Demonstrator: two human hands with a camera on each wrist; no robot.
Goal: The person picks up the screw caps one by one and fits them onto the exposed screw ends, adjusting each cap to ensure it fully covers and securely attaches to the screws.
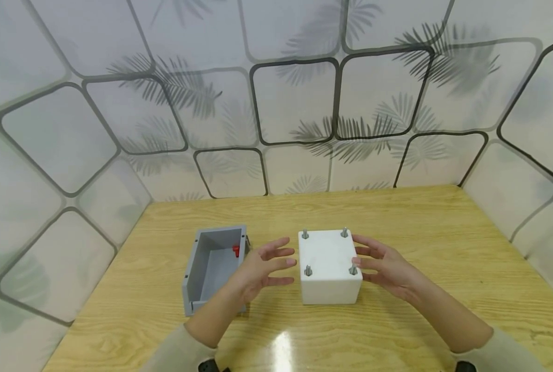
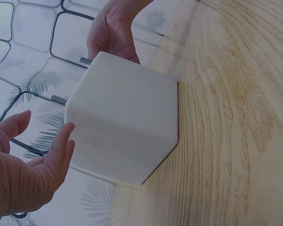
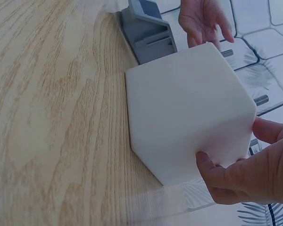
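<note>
A white block (image 1: 328, 253) with rounded edges stands on the wooden table. Threaded metal studs (image 1: 308, 270) rise from the corners of its top. My left hand (image 1: 263, 267) is held just off the block's left side, fingers spread and a gap between them and the block. On the opposite side, my right hand (image 1: 388, 266) touches the block: its fingertips (image 3: 203, 157) rest against the side face, and the thumb lies at the top edge near a stud. The block's underside is hidden against the table.
A grey open-topped bin (image 1: 213, 271) stands left of the block, partly behind my left forearm. Inside it lies a small red piece (image 1: 236, 250). Patterned wall covering (image 1: 295, 103) encloses the wooden table (image 1: 397, 330) at the back and both sides.
</note>
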